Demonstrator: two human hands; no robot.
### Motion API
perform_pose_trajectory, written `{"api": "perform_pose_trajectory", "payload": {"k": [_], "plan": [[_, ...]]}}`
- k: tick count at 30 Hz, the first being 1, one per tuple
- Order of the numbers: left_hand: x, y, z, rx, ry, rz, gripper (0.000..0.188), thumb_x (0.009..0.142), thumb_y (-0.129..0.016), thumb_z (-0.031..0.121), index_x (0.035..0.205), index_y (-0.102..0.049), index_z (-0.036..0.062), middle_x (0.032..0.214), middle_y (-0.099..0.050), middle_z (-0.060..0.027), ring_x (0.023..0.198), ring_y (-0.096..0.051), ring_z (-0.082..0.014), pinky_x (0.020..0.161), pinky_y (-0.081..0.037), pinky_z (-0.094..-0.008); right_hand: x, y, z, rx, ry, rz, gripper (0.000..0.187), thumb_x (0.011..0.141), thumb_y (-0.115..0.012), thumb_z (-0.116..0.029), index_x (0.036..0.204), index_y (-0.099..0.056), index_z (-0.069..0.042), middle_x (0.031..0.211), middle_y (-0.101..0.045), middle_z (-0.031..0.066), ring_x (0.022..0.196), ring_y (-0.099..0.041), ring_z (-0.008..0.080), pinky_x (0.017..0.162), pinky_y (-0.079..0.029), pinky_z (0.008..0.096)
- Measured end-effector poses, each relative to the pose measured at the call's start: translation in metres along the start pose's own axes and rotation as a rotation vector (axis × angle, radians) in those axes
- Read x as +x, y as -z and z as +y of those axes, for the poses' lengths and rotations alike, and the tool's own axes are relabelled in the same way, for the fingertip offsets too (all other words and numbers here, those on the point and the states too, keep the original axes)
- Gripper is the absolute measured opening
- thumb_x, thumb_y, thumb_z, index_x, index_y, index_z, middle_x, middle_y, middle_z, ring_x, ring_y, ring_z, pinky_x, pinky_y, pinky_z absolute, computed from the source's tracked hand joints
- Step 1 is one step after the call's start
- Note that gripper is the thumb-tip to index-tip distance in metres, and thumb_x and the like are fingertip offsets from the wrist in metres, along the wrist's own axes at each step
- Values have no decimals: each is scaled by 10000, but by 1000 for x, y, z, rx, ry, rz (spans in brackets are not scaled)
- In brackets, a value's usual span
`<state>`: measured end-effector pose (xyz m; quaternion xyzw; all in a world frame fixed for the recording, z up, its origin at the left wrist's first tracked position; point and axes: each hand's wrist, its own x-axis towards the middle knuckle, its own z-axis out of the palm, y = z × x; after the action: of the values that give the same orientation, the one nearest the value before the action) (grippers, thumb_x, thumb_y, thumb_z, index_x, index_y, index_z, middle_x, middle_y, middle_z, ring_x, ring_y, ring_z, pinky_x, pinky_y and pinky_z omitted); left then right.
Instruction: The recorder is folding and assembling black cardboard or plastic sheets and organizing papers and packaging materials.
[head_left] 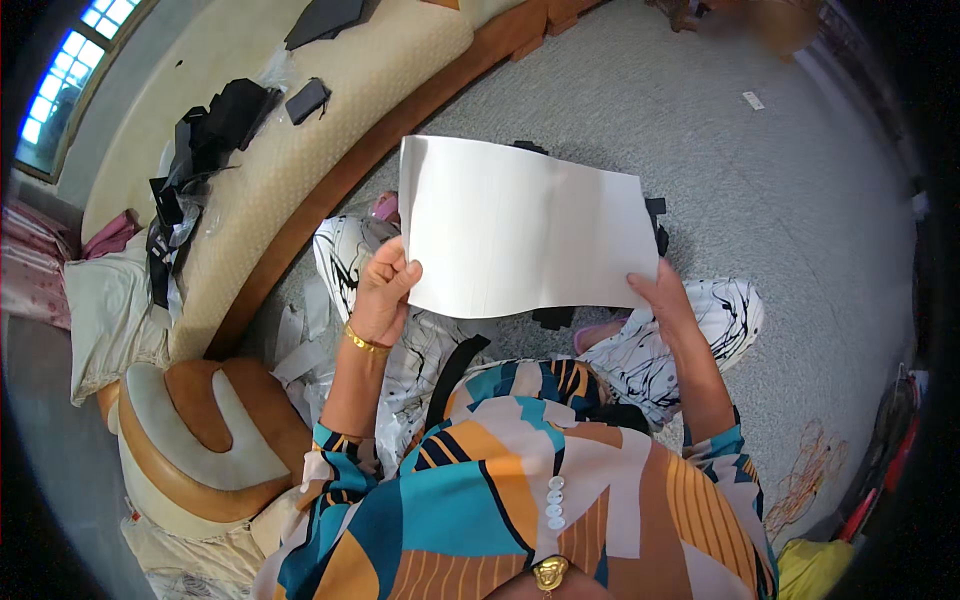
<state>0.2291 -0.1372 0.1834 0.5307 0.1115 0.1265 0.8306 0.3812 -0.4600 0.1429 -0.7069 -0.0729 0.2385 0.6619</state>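
A large white sheet (pixel 530 225), slightly curved and blank on the side I see, is held up in front of me above my lap. My left hand (pixel 386 285) grips its lower left edge, thumb on the front and fingers curled behind. At the lower right corner my right hand (pixel 662 298) pinches the sheet, thumb in front, with the other fingers mostly hidden behind it. Black pieces (pixel 657 222) peek out past the sheet's right edge, and another black piece (pixel 553 317) shows below it; the sheet hides the rest.
A cream mattress (pixel 380 70) on a wooden bed frame (pixel 430 110) curves along the left, with black folded pieces (pixel 225 120) and a small dark pouch (pixel 307 101) on it. A brown-and-cream cushioned seat (pixel 210 430) stands at lower left. Tangled cords (pixel 808 470) lie on the grey floor at right.
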Motion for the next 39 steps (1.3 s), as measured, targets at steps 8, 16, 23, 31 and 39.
{"api": "perform_pose_trajectory", "payload": {"k": [8, 16, 23, 31, 39], "plan": [[-11, 11, -15, 99, 125, -38, 253, 836, -521, 2, 1086, -512, 35, 955, -609, -12, 830, -553, -61, 712, -421, -185, 27, 3, -25, -59, 0, 72, 302, 801, -619, -192, 1021, -572, 10, 893, -611, 54, 765, -568, 113, 682, -457, 251], [10, -2, -24, 649, -238, 177, 278, 852, -504, 35, 1127, -508, -6, 919, -588, -36, 801, -529, -85, 720, -428, -224, 25, -11, -22, -283, 275, 120, 205, 845, -563, -204, 912, -585, -12, 717, -596, 17, 635, -516, 65, 588, -419, 238], [32, 2, -32, 343, -174, 459, 183, 908, -482, 183, 877, -574, 27, 772, -584, 0, 673, -517, -66, 615, -425, -224, 25, -6, -9, -385, 506, 434, 295, 894, -483, -277, 814, -533, 3, 612, -527, 47, 574, -459, 108, 543, -394, 290], [17, -9, -43, -373, 38, 475, 295, 915, -415, 309, 930, -557, 52, 854, -608, -52, 789, -588, -170, 716, -477, -301, 31, -11, 8, -411, 449, 374, 377, 932, -408, -308, 695, -451, -18, 562, -421, -8, 536, -367, 102, 484, -320, 292], [-2, 22, -57, -511, 302, 364, 500, 922, -335, 442, 1134, -508, 23, 1108, -566, -106, 978, -561, -227, 876, -438, -356, 39, -16, 24, 355, 63, -57, 316, 923, -434, -260, 646, -433, -107, 587, -308, -63, 563, -283, 47, 486, -279, 240]]}}
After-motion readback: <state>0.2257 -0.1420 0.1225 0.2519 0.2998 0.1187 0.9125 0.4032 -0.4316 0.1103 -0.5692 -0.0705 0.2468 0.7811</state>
